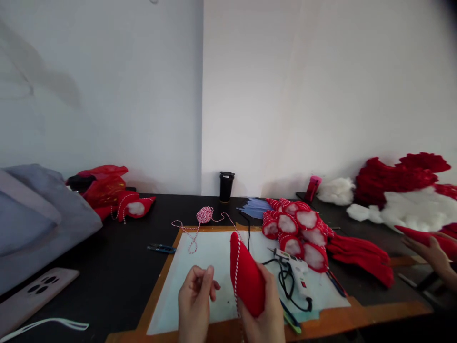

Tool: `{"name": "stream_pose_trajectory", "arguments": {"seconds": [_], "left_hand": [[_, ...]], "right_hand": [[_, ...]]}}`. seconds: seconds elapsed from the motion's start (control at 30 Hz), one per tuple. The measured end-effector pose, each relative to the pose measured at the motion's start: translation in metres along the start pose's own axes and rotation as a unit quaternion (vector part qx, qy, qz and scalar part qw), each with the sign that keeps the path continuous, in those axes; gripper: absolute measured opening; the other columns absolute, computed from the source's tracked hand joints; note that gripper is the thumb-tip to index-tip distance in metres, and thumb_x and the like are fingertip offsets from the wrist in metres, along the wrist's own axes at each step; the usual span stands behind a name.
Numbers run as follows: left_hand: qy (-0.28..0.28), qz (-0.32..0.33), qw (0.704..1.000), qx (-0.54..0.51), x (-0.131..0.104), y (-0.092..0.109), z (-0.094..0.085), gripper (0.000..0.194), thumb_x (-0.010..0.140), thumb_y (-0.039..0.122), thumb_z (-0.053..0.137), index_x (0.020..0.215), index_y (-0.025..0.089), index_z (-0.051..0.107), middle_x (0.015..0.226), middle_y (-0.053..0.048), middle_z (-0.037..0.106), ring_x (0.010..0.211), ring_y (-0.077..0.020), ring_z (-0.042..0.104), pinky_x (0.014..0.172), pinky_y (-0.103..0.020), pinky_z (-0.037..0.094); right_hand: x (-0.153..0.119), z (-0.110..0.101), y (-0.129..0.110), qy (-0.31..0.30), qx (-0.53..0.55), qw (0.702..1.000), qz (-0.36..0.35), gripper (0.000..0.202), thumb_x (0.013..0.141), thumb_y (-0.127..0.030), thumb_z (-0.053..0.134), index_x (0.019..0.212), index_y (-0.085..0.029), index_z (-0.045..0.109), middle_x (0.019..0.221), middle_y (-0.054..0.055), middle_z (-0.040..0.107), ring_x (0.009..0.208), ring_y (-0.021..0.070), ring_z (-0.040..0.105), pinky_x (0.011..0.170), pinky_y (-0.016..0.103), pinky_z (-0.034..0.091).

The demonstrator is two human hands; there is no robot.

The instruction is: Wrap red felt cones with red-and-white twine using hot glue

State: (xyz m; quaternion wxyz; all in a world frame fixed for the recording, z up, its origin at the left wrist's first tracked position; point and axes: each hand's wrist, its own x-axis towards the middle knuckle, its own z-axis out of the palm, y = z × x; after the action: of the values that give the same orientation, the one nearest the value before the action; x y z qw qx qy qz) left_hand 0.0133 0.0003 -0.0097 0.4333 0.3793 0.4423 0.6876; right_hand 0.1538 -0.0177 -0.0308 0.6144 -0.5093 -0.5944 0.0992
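Observation:
A red felt cone [246, 276] stands tip up in my right hand [266, 305], whose fingers are wrapped around its right side and lower part. Red-and-white twine [236, 271] runs down the cone's near face from close to the tip. More of it trails behind the cone to a small twine ball [204, 215] on the table. To the left of the cone, apart from it, my left hand [195, 300] is closed, fingers curled and thumb raised against them. I see nothing in it. Both hands are above a white sheet [167, 305].
Right of my hands lie a glue gun [294, 271] with a black cord, several stuffed red cones [307, 219] and flat red felt pieces [360, 257]. Snips [162, 248] and a phone [39, 295] lie left. A black cup [226, 186] stands behind. Another person's hand [430, 255] holds red felt.

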Motion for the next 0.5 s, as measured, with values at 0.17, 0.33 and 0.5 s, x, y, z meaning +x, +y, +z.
{"name": "stream_pose_trajectory", "arguments": {"seconds": [0.17, 0.33, 0.5], "left_hand": [[-0.104, 0.055, 0.992, 0.032, -0.018, 0.006, 0.011, 0.041, 0.09, 0.057, 0.058, 0.073, 0.02, 0.057, 0.072, -0.002, 0.063, 0.069, -0.0174, 0.06, 0.067, -0.026, 0.05], [-0.155, -0.006, 0.985, 0.078, -0.023, 0.02, 0.022, 0.029, 0.087, 0.048, 0.067, 0.093, 0.02, 0.061, 0.078, -0.002, 0.063, 0.075, -0.0174, 0.059, 0.065, -0.022, 0.049], [-0.205, -0.04, 0.978, -0.003, -0.018, 0.033, 0.018, 0.032, 0.087, 0.05, 0.066, 0.084, 0.018, 0.063, 0.07, 0.0, 0.058, 0.066, -0.0137, 0.054, 0.064, -0.022, 0.046]], "right_hand": [[0.007, -0.001, -0.011, 0.028, -0.095, 0.994, -0.042, 0.054, 0.085, -0.02, 0.056, 0.138, -0.024, 0.048, 0.131, 0.014, 0.053, 0.116, 0.0318, 0.06, 0.092, 0.046, 0.052], [0.013, -0.008, -0.014, 0.031, -0.095, 0.995, -0.027, 0.051, 0.087, -0.026, 0.06, 0.136, -0.025, 0.049, 0.136, 0.015, 0.053, 0.118, 0.0333, 0.059, 0.092, 0.046, 0.052], [0.018, -0.02, -0.017, -0.026, 0.052, 0.997, 0.059, 0.052, 0.079, -0.027, 0.07, 0.129, -0.025, 0.056, 0.126, 0.011, 0.062, 0.114, 0.0317, 0.061, 0.098, 0.042, 0.049]]}}
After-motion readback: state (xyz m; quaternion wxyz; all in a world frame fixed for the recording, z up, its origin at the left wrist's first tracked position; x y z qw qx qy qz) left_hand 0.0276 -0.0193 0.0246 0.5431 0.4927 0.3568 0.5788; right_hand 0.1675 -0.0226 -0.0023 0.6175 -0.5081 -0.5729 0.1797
